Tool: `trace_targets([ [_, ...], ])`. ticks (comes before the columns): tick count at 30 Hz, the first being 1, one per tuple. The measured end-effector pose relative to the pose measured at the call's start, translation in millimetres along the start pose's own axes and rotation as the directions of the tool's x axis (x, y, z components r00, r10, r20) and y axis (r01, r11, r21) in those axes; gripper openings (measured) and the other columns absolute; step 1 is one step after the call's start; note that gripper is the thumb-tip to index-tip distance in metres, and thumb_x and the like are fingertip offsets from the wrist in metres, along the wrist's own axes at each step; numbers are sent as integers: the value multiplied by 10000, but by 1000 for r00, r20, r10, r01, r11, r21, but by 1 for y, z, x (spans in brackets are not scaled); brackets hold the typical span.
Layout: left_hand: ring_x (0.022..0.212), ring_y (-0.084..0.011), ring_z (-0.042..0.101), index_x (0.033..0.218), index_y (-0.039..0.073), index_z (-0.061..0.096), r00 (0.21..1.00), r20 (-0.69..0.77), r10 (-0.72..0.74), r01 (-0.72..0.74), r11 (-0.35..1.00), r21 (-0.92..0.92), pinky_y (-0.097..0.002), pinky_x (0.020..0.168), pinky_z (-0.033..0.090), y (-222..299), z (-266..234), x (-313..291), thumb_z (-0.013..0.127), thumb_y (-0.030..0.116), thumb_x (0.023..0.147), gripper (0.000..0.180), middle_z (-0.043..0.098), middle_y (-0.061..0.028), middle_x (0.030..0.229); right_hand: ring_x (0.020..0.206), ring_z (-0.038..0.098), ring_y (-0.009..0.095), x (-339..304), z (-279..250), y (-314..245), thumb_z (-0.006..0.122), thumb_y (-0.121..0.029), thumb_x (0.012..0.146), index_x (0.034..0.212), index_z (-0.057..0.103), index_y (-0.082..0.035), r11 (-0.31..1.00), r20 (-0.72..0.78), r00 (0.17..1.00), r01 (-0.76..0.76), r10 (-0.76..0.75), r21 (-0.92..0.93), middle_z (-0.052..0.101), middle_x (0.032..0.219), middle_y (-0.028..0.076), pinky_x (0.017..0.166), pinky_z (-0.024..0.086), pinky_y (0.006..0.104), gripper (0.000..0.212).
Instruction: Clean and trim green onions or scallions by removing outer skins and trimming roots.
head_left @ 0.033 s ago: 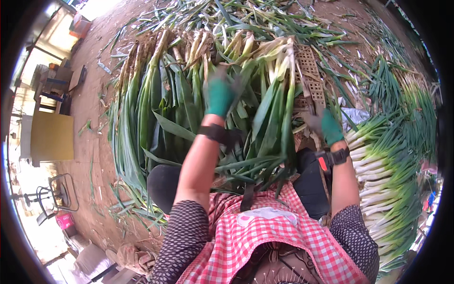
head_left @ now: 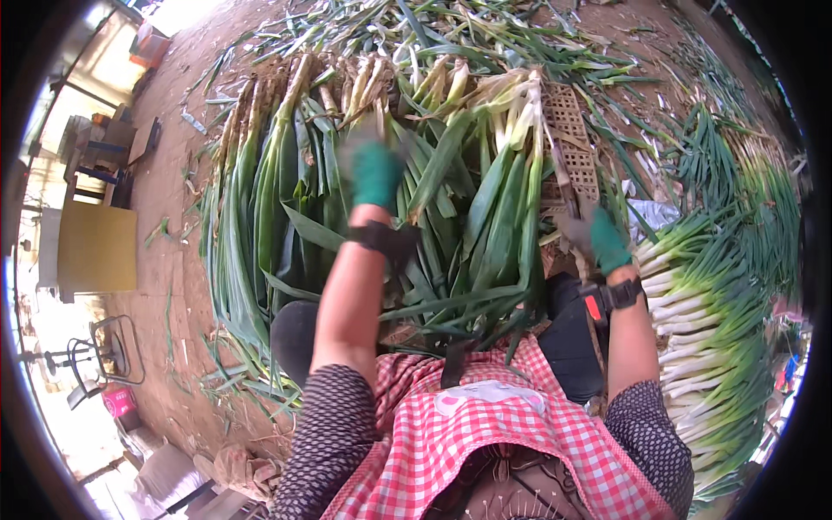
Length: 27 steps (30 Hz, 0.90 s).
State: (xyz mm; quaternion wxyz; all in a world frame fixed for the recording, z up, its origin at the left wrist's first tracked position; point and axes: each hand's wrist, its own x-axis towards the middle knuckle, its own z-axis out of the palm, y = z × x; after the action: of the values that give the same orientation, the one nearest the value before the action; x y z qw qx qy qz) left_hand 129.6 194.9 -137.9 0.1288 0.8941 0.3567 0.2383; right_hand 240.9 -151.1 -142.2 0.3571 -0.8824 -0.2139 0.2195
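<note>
My left hand (head_left: 373,165), in a green and grey glove, is over the pile of leeks (head_left: 277,191). Motion smears its fingers, so its grip is unclear. These leeks lie side by side, with soiled, yellowed root ends pointing away from me and broad green leaves toward me. To the right, my gloved right hand (head_left: 598,236) is closed around a long, thin brown stick (head_left: 562,169). Beside that stick, a tan plastic lattice crate (head_left: 572,139) shows partly from under the leaves.
Cleaned leeks (head_left: 693,321) with white stems are stacked at my right. More leeks (head_left: 745,165) lie farther right. Loose leaves and trimmings (head_left: 416,30) litter the brown floor ahead. On the left stand a yellow board (head_left: 97,249) and a chair-like metal frame (head_left: 117,347).
My left hand has shifted left across the leeks, baring more leaves in the middle. The right hand stays in nearly the same place.
</note>
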Motion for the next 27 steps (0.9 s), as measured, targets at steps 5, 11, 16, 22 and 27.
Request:
trace_targets([
  [5,1243,-384,450,1223,50,541,913,-246,-324,407,735,542,-451,1017,367,-194,-46,40,625,526,749,678,501,-234,1300,879,633,374,-10,24,-17,652,-350,750,1218,491,7,989,77,986,144,-145,25,639,924,243,785,481,421,610],
  [11,1097,-392,570,1152,0,581,873,250,-419,304,867,394,-419,939,465,-168,-52,58,654,392,741,573,591,-259,1165,852,613,423,-17,25,-42,648,-348,747,1150,505,-11,986,220,975,64,-30,-151,626,877,252,746,472,452,544],
  [16,720,-190,628,976,1,591,768,633,-98,473,753,-457,-328,659,532,-201,-42,67,573,141,851,188,626,-65,811,845,616,416,-4,42,-41,629,-390,751,1041,503,35,953,247,968,24,54,-303,626,869,258,744,470,455,530],
  [22,657,-160,612,962,11,609,669,743,16,701,318,-638,-273,606,519,-44,-98,-12,649,198,833,231,630,-48,797,762,594,279,-5,47,-38,660,-343,770,1158,530,-25,998,250,968,0,15,-59,594,807,167,723,475,374,518],
  [27,641,-184,607,898,-32,606,836,519,-180,526,533,-662,-328,588,479,-43,5,-112,744,261,734,363,650,-121,761,824,629,395,-37,76,-89,638,-428,776,1191,486,-63,985,249,962,137,-109,-100,640,847,198,734,479,442,573],
])
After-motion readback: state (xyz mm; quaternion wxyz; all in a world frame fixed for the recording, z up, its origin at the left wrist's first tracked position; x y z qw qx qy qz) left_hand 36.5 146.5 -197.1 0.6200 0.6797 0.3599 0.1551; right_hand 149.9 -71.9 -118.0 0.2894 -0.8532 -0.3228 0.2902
